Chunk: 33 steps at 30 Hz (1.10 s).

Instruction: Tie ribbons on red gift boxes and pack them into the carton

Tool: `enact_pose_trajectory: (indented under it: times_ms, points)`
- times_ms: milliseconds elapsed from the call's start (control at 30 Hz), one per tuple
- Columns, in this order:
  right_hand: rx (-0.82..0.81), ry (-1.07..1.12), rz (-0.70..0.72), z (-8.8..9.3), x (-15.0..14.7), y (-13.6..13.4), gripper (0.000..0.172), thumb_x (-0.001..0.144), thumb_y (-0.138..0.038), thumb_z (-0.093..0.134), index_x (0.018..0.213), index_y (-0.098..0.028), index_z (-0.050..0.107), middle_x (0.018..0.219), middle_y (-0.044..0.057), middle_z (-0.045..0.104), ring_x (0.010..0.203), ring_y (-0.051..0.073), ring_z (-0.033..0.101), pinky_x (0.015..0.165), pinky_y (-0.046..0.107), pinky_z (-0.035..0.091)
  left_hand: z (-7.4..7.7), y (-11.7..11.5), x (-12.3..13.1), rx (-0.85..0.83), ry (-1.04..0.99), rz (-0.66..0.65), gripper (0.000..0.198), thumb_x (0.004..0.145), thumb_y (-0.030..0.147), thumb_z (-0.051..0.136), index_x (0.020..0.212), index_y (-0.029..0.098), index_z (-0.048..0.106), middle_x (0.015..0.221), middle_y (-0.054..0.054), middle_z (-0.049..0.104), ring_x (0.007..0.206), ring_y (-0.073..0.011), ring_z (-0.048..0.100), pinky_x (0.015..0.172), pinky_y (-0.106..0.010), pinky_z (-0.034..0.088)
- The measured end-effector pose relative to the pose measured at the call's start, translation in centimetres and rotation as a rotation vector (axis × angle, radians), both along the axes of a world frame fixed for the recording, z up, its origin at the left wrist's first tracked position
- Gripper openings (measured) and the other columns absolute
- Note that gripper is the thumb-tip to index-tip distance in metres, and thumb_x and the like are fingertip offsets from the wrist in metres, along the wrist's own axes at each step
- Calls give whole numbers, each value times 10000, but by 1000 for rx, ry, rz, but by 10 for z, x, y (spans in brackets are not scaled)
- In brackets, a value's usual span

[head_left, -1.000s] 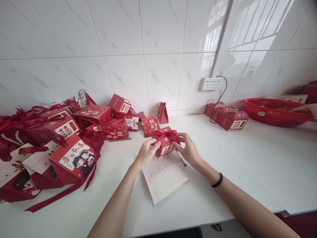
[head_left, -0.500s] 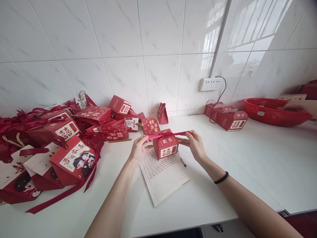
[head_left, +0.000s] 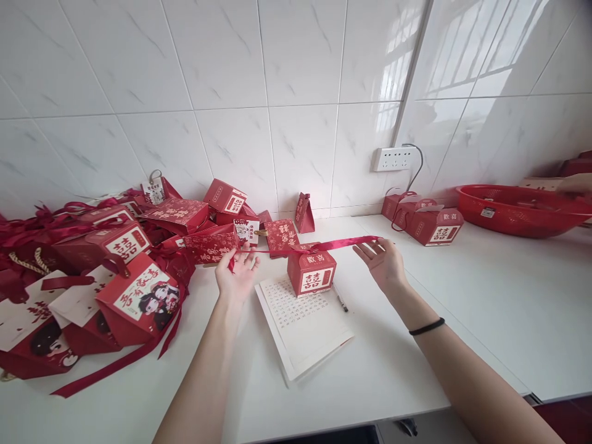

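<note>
A small red gift box (head_left: 311, 274) with a cream label stands on an open notebook (head_left: 308, 345) in front of me. A dark red ribbon (head_left: 342, 244) crosses the top of the box and stretches out to both sides. My left hand (head_left: 237, 271) pinches the ribbon's left end, its other fingers loosely curled. On the right, my right hand (head_left: 382, 262) grips the other end between thumb and fingertips. Neither hand touches the box. Beside the box, a pen (head_left: 341, 301) lies by the notebook's right edge.
Many red gift boxes (head_left: 139, 302) and ribbons are heaped at the left. More boxes (head_left: 435, 225) stand near a power strip (head_left: 393, 159) at the back right. Another person's hand (head_left: 578, 184) is over a red plastic basket (head_left: 522, 213) at the far right.
My hands have moved apart, the left one leftward and the right one rightward, drawing the ribbon out longer. The other person's hand has shifted at the basket.
</note>
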State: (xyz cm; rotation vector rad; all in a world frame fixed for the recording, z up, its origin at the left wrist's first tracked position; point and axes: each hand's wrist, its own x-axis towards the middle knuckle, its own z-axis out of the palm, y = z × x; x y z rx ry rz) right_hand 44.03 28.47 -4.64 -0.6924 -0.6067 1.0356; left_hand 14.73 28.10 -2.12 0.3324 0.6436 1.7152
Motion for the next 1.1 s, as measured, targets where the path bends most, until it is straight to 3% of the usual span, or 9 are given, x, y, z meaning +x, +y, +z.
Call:
enact_pose_trajectory:
  times_ms: [300, 600, 667, 733, 800, 833, 933, 1000, 1100]
  points:
    - [25, 150, 26, 16, 5, -3, 107, 735, -192, 633, 683, -190, 540, 868, 44, 695, 968, 217, 669, 838, 321, 585, 7, -3, -4, 26, -110, 47, 197, 702, 167, 566, 585, 172, 408, 660, 13, 575, 592, -117, 539, 588, -274, 453]
    - [49, 246, 52, 29, 3, -13, 136, 705, -233, 706, 694, -196, 576, 670, -33, 637, 690, 120, 668, 746, 262, 594, 10, -6, -6, 64, -228, 41, 160, 794, 300, 478, 703, 169, 490, 679, -7, 610, 596, -134, 578, 581, -286, 446]
    - [59, 204, 102, 30, 10, -15, 181, 702, -326, 688, 677, -201, 558, 612, -57, 587, 497, 69, 584, 609, 207, 583, 10, -7, -9, 111, -263, 23, 284, 841, 399, 400, 674, 176, 452, 581, 9, 564, 509, -116, 547, 540, -265, 433]
    - [62, 126, 175, 30, 18, -17, 252, 703, -423, 648, 661, -202, 533, 524, -86, 481, 311, 21, 367, 368, 152, 463, 9, -7, -14, 176, -308, 15, 403, 880, 485, 298, 622, 187, 384, 430, 61, 420, 348, -69, 404, 458, -222, 374]
    - [50, -86, 205, 29, 20, -18, 337, 720, -525, 579, 650, -205, 496, 488, -100, 380, 276, 12, 189, 254, 148, 305, 8, -6, -17, 211, -331, 20, 495, 885, 565, 210, 595, 192, 357, 361, 96, 283, 267, -43, 246, 390, -198, 298]
    - [38, -217, 194, 28, 18, -19, 372, 726, -565, 547, 651, -208, 479, 495, -96, 364, 286, 18, 184, 251, 156, 291, 7, -5, -16, 204, -313, 24, 527, 874, 599, 194, 587, 191, 364, 353, 99, 267, 260, -41, 227, 379, -196, 287]
    - [-7, -575, 150, 22, 1, -19, 408, 706, -599, 582, 683, -203, 487, 607, -34, 477, 416, 80, 428, 329, 204, 417, 3, -3, -5, 126, -67, 13, 466, 814, 589, 394, 597, 181, 450, 423, 49, 445, 365, -75, 446, 477, -217, 412]
    - [-22, -670, 165, 13, -15, -19, 401, 641, -537, 706, 761, -189, 547, 783, 36, 576, 639, 163, 569, 396, 237, 481, -4, -2, 10, 105, 257, -63, 283, 719, 444, 602, 679, 169, 547, 661, -34, 649, 653, -158, 639, 643, -276, 489]
    - [-14, -930, 142, -4, -33, -20, 592, 575, -501, 774, 1021, -185, 546, 1113, 125, 560, 938, 263, 575, 606, 354, 565, -18, -3, 32, 146, 753, -236, 339, 638, 289, 692, 948, 185, 603, 1178, -105, 633, 1129, -258, 567, 871, -354, 466]
